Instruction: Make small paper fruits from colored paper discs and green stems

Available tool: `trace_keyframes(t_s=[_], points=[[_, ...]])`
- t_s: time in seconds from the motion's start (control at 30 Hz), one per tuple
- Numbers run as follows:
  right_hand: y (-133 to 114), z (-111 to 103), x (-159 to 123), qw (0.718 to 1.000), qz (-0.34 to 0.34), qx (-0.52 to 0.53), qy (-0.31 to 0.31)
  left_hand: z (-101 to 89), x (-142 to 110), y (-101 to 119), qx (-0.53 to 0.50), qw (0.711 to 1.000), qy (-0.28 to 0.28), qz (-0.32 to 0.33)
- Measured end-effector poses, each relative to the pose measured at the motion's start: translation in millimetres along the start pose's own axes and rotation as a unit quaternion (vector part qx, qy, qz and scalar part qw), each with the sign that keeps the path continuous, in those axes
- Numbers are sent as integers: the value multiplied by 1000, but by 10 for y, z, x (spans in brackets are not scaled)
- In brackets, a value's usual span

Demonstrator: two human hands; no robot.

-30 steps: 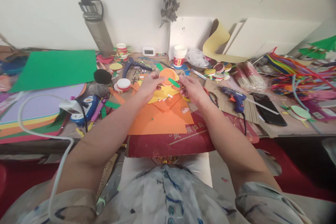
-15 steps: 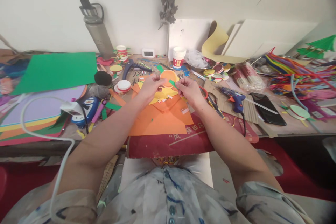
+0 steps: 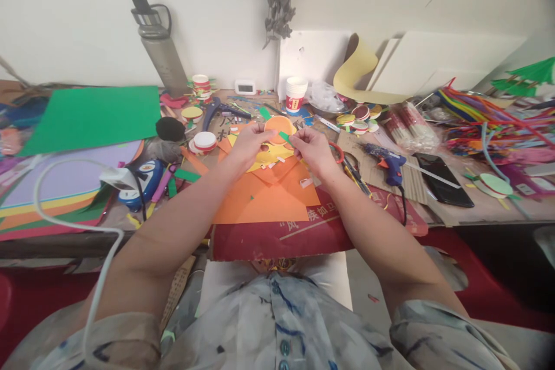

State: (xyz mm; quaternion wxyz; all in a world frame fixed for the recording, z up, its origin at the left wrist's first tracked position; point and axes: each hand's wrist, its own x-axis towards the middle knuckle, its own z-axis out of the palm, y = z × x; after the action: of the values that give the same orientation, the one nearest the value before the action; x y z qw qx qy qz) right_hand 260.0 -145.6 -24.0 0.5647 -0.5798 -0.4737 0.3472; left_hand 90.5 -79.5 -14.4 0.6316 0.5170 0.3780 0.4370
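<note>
My left hand (image 3: 247, 144) is closed on a small round orange paper piece (image 3: 277, 124), held up over the middle of the table. My right hand (image 3: 313, 149) pinches a short green paper strip (image 3: 284, 136) and presses its end against the orange piece's lower right edge. Beneath both hands lie yellow paper cut-outs (image 3: 265, 157) and a large orange sheet (image 3: 264, 193) on a red cardboard mat (image 3: 303, 231).
A blue glue gun (image 3: 385, 161), scissors (image 3: 347, 163) and a black phone (image 3: 442, 179) lie right of my hands. Stacked paper cups (image 3: 295, 92), a grey bottle (image 3: 162, 46), green card (image 3: 93, 115), coloured sheets (image 3: 56, 191) and a white cable (image 3: 78, 225) crowd the table.
My right hand has moved left with the green strip, bringing it up against the orange piece. The left hand has stayed almost still.
</note>
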Motion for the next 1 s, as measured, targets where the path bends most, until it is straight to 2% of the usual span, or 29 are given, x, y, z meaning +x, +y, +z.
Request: trace_keyframes(t_s=[0.7,0.9,1.0], points=[[-32,18,-74,996,-40,-62,52,18,-6,13,11,1000,5,3],[-34,-26,-54,999,25,21,19,-2,2,9,-8,1000,-8,-10],[-7,-48,-35,999,28,33,15,-11,17,-4,-10,1000,-8,-10]])
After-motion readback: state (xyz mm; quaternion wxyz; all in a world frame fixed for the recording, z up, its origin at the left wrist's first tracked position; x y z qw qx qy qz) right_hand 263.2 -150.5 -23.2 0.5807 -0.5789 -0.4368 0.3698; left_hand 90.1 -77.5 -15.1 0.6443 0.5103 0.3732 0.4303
